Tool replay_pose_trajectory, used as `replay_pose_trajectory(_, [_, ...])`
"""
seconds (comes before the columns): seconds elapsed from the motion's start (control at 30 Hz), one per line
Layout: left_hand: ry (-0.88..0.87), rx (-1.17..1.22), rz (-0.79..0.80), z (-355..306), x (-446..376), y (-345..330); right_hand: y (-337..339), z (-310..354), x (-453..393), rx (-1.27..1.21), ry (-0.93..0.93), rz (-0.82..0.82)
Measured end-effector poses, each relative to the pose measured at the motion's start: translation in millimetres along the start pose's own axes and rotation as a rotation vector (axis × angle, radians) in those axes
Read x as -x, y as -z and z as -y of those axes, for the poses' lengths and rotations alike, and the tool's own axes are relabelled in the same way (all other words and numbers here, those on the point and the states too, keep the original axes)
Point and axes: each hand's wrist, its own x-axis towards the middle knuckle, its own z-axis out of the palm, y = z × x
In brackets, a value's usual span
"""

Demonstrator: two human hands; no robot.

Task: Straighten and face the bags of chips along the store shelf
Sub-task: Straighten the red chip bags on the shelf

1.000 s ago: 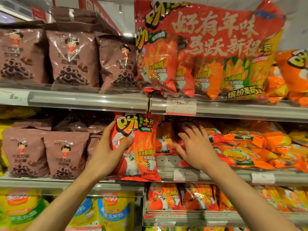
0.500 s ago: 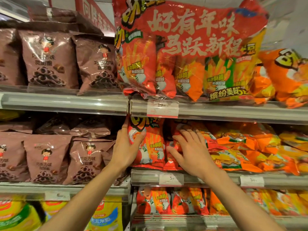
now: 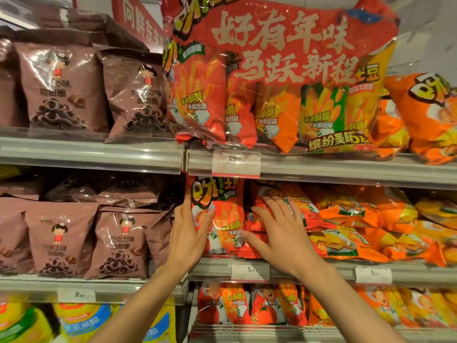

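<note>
Just above the 5 price tag (image 3: 249,270), your left hand (image 3: 189,233) clasps the upright red bag (image 3: 222,219), thumb across its front; your right hand (image 3: 284,235) lies flat on neighbouring bags. The orange bags (image 3: 358,229) right of the tag lie toppled, unfaced.

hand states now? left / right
Left hand: grips the upright red chip bag by its left edge.
Right hand: open, fingers flat on the lying bags.

Orange bags (image 3: 351,226) pack the shelf (image 3: 309,269) rightward; upper shelf rail (image 3: 321,169) limits headroom.
</note>
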Motion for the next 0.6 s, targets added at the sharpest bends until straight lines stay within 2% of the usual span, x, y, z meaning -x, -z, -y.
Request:
replay_pose_trajectory(0.17, [0.012, -0.045, 0.012, 2, -8, -1, -5, 8, -3, 0.017, -0.052, -0.034])
replay_pose_trajectory(0.3, [0.013, -0.078, 0.097, 7, -7, 6, -6, 16, -3, 0.009, -0.072, -0.027])
replay_pose_trajectory(0.47, [-0.061, -0.067, 0.172, 7, -10, 24, 6, 10, -1, -0.185, -0.1, -0.035])
replay_pose_trajectory(0.6, [-0.116, -0.013, 0.129, -1, 2, 44, 22, 5, 8, -0.26, -0.166, -0.118])
